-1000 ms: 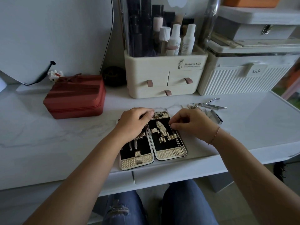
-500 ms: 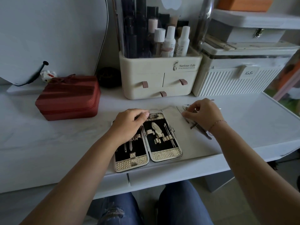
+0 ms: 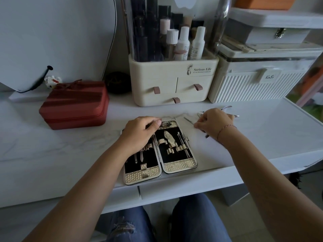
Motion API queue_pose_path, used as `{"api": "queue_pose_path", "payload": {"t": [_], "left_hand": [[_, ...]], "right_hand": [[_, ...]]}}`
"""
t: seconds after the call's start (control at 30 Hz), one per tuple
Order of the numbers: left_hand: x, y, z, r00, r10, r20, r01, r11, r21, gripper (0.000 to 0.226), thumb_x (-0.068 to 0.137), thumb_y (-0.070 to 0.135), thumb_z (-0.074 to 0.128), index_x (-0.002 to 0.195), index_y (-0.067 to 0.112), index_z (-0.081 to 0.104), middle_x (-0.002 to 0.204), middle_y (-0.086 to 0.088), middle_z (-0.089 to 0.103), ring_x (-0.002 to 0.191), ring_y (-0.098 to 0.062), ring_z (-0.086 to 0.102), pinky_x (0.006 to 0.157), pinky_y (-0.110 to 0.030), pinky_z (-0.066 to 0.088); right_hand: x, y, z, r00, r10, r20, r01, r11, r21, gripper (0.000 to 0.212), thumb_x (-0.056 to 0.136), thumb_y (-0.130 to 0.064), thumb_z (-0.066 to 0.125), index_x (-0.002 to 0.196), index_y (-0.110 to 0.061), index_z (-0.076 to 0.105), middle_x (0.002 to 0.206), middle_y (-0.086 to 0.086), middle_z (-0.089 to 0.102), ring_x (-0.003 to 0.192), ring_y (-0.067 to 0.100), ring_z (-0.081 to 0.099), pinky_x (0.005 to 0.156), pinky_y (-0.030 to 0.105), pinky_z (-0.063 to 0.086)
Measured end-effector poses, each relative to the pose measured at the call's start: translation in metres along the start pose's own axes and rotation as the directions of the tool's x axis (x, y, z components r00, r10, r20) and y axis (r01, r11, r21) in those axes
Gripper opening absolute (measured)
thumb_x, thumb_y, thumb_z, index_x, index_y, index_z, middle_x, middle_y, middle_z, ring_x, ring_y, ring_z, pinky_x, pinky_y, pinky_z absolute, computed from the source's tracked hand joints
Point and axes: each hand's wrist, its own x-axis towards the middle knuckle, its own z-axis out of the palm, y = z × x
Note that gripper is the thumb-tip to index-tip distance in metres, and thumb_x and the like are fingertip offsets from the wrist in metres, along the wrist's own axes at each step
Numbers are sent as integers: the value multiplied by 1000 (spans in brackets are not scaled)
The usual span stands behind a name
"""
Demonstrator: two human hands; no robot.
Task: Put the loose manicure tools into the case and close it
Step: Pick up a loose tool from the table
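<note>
we see the case (image 3: pixel 180 165) lying open and flat at the near edge of the desk (image 3: pixel 70 151), some tools already strapped in. left hand (image 3: pixel 139 131) sits on its left half, fingers curled over the far end, pinning it. right hand (image 3: pixel 213 121) is just right of the case among the loose tools (image 3: pixel 189 120), fingers curled on a dark one poking out below the palm; exact pinch hidden. tools look thin, stiff, light, slippery and pointed, so we'd grab mid-shank, not the tip. case reads rigid and hinged; we'd close it by an outer edge.
</note>
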Motion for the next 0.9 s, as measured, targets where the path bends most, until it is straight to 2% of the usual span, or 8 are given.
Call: {"api": "queue_pose_path", "payload": {"t": [0.2, 0.3, 0.47, 0.53, 0.63, 0.73, 0.8, 0.9], "left_hand": [[1, -2, 1, 1000, 5, -6, -5, 1000, 0, 34, 93, 45, 47, 118, 28, 63, 122, 11, 64, 117, -6, 54, 97, -25, 40], [2, -2, 1, 1000, 1, -10, -1, 1000, -3, 33, 92, 45, 48, 117, 29, 64, 121, 11, 64, 117, -6, 54, 100, -28, 40], [1, 0, 0, 1000, 3, -8, -3, 1000, -12, 34, 92, 46, 47, 116, 29, 64, 121, 11, 64, 115, -6, 55, 98, -27, 40], [1, 1, -2, 1000, 2, -4, -2, 1000, -26, 36, 93, 46, 46, 116, 26, 65, 119, 9, 65, 112, -6, 56, 91, -23, 39], [1, 2, -6, 1000, 7, -2, -7, 999, -52, 36, 94, 45, 44, 116, 25, 65, 116, 9, 66, 108, -5, 57, 85, -18, 38], [-3, 0, -13, 999, -3, -54, -1, 997, -75, 36, 93, 47, 45, 114, 26, 65, 116, 11, 65, 109, -2, 56, 89, -16, 39], [-9, -3, -17, 995, -7, -95, -1, 997, -77, 37, 93, 47, 45, 116, 25, 64, 118, 11, 65, 112, -4, 56, 95, -23, 41], [-22, -10, -22, 983, -14, -183, 3, 998, -60, 35, 94, 44, 45, 115, 25, 65, 112, 16, 64, 106, -1, 57, 85, -13, 38]], "right_hand": [[-21, -3, 3, 995, -52, -80, 45, 996, -82, 16, 80, -38, 65, 71, -25, 68, 89, -3, 61, 96, 19, 57, 87, 35, 30], [-41, -1, 4, 990, -70, -126, 56, 992, -111, 16, 79, -42, 65, 68, -31, 63, 88, -5, 56, 98, 17, 53, 79, 32, 20], [-76, 24, 10, 924, -198, -328, 218, 976, 24, 25, 84, -43, 59, 102, -28, 69, 110, -6, 56, 112, 16, 46, 80, 27, 17], [-91, 30, 16, 911, -282, -301, 290, 957, -18, 39, 88, -48, 48, 117, -28, 63, 131, -7, 50, 127, 18, 38, 94, 32, 19], [-103, 40, 23, 920, -345, -183, 332, 938, -99, 54, 89, -57, 29, 130, -32, 52, 151, -8, 28, 143, 14, 13, 115, 44, 4], [-103, 46, 24, 914, -384, -133, 361, 918, -166, 63, 86, -62, 12, 132, -37, 47, 156, -11, 16, 146, 12, 0, 115, 45, -9], [-105, 47, 23, 907, -398, -139, 373, 911, -174, 63, 86, -62, 12, 131, -37, 49, 155, -11, 17, 146, 13, 0, 115, 46, -8], [-117, 50, 25, 888, -426, -172, 401, 902, -160, 61, 87, -63, 21, 130, -32, 52, 153, -7, 27, 145, 15, 10, 116, 49, -1]]}}
